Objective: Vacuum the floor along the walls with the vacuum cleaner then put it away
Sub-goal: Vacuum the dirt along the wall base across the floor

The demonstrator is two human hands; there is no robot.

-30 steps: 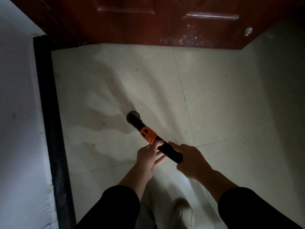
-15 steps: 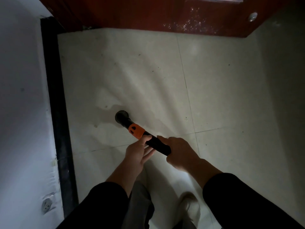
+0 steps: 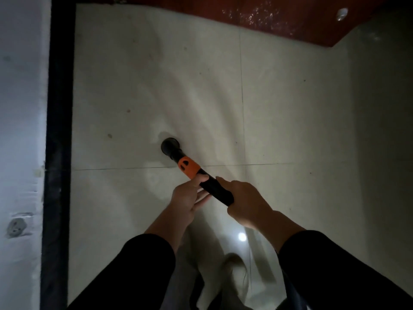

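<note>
Fingers (image 3: 224,182) of the right hand (image 3: 248,203) curl round the near end of the black rigid plastic vacuum wand with an orange collar (image 3: 188,167). The left hand (image 3: 187,198) pinches it just behind that collar, its lower fingers loosely straight. The tube looks stiff, light and smooth enough to twist, so a two-handed hold on the bare shaft suits steering. Its round nozzle (image 3: 171,147) meets the pale tiled floor (image 3: 290,119) mid-tile, well apart from the black skirting board (image 3: 58,130) at the floor's left edge and the red-brown wooden door (image 3: 279,16) at its far edge.

I stand in dim light, corners nearly black. A small glare spot (image 3: 242,237) shines on the floor tiles (image 3: 156,86), crossed by soft shadows; edges bow, blurred.
</note>
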